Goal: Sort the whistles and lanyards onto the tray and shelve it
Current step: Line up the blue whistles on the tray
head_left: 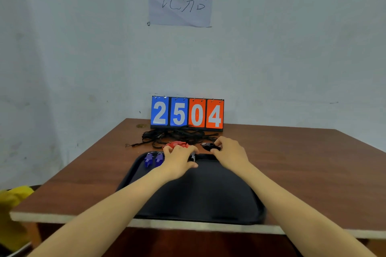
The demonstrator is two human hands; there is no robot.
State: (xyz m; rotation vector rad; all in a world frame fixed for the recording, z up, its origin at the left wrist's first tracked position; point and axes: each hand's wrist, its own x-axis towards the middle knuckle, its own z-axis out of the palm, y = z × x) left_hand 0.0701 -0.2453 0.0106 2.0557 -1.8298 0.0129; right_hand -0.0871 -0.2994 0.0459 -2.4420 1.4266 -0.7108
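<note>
Head view: sorting in progress. Left hand [180, 158] grasps red whistles [176, 144], right hand [227, 150] a black whistle [208, 146], beyond the tray [208, 198]. Blue whistles [153, 159] trayed; lanyards [173, 136] on bench [302, 165]. Next: set both onto tray.

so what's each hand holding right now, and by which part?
Left hand rests over the red whistles; grip hidden. Right hand pinches the black whistle at its right end, beyond the tray.
</note>
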